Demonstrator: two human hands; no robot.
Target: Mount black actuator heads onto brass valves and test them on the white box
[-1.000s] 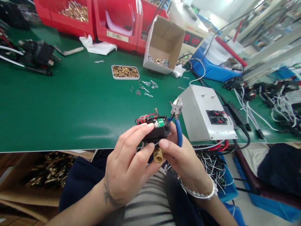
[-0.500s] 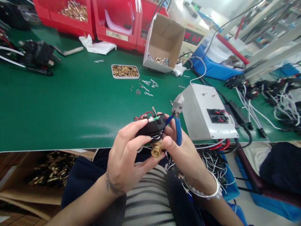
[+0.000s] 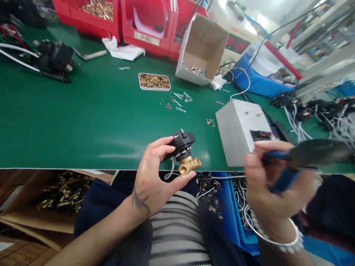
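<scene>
Between the fingers and thumb of my left hand [image 3: 156,166] is a valve assembly, with a round black housing [image 3: 183,141] on top and a brass body [image 3: 189,164] below. A grey cable hangs from it, and a thin metal clip shows at its neck. My right hand [image 3: 273,181], blurred by motion, is in front of the grey box at the right and grips blue-handled pliers [image 3: 285,177]. The pliers' dark head points right, apart from the valve.
Beyond my hands lie loose spring clips [image 3: 180,109], small screws [image 3: 210,122] and a white tray [image 3: 154,88] of brass parts. Red bins [image 3: 149,40], a cardboard box [image 3: 191,75] and a grey box [image 3: 231,133] stand further back and right. Blue crates sit below the table edge.
My right hand has moved away from the valve to the right, taking the pliers with it. My left hand still holds the valve, whose brass body is now more exposed. The view has shifted slightly.
</scene>
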